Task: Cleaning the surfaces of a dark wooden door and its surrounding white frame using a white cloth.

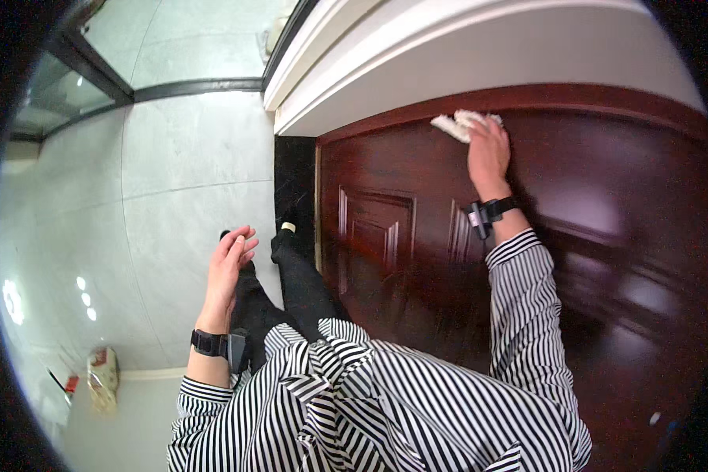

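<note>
My right hand [488, 150] presses a white cloth [461, 125] against a dark red wooden door [442, 159], close to the door's frame edge. The cloth is bunched under the fingers and sticks out to their left. Raised panel mouldings shape the door's surface below and to the left of this hand. My left hand [233, 251] hangs over the grey tiled floor with its fingers apart and nothing in it. Both wrists wear black straps with small devices.
A black threshold strip [295, 177] runs between the door and the floor tiles [194, 141]. White door trim [330, 71] borders the door above. Dark-framed glass panels [197, 88] stand at the upper left. A plastic bag [102, 380] lies at the lower left.
</note>
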`<action>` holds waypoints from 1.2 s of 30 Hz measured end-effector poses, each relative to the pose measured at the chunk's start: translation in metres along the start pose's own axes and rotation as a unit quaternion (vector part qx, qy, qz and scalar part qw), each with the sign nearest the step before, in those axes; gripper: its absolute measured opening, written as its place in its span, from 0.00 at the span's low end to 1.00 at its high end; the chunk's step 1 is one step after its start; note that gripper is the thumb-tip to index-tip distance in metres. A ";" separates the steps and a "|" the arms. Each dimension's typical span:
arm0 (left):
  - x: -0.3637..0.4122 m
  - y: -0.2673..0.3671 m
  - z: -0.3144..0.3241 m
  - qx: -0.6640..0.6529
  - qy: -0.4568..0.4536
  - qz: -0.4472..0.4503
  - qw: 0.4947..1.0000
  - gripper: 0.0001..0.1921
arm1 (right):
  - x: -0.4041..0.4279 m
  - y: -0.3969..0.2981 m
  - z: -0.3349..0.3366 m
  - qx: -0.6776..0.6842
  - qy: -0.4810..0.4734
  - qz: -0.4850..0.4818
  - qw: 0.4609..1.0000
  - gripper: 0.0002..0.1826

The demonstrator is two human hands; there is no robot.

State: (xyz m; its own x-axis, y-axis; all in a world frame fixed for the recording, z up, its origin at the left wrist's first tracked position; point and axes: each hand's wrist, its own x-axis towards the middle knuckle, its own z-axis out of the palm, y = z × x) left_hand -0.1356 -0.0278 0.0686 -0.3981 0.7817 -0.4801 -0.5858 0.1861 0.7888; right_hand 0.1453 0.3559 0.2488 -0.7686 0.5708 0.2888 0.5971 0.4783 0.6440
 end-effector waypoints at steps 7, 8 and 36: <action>-0.012 0.013 -0.037 0.027 0.019 -0.040 0.999 0.21 | 0.010 0.041 -0.087 0.017 0.116 0.104 0.988 0.13; -0.013 0.012 -0.041 0.028 0.024 -0.038 0.999 0.21 | 0.012 0.047 -0.097 -0.028 0.137 0.087 0.986 0.14; 0.051 0.002 -0.092 0.061 -0.027 -0.028 0.997 0.20 | 0.020 -0.067 -0.047 0.096 0.204 0.193 0.955 0.12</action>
State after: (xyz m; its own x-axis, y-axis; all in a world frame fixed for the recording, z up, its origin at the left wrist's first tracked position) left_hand -0.2218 -0.0425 0.0106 -0.3264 0.7989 -0.5053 -0.5145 0.2983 0.8039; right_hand 0.0793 0.3043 0.2449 -0.4855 0.4405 0.7551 0.8548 0.4204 0.3044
